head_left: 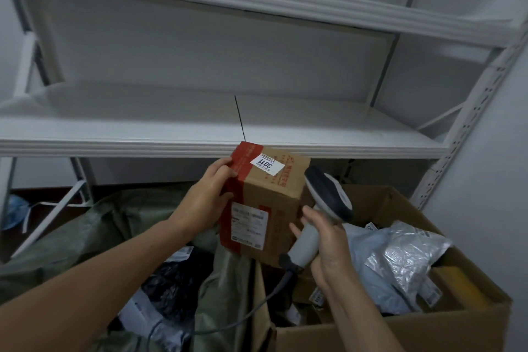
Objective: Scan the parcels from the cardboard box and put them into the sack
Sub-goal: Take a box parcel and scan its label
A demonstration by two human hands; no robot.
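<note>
Head view. The left hand [204, 200] grips the left, red-taped end of a small brown cardboard parcel [277, 194], thumb on the near face and fingers curled over the top edge. It holds the parcel in the air between the olive-green woven sack [94, 231] on the left and the large open cardboard box [414, 331] on the right. The parcel's white shipping label [250, 224] faces the person, probably so the barcode can be read. The right hand [328, 246] is clamped round the handle of a grey, dark-headed corded barcode scanner [328, 194], whose head stands just beside the parcel's right edge; where its window points cannot be told. Silver and pale plastic mailers [405, 254] remain in the box, and dark mailers [171, 274] lie in the sack mouth. A white metal shelf [143, 137] stands behind.
</note>
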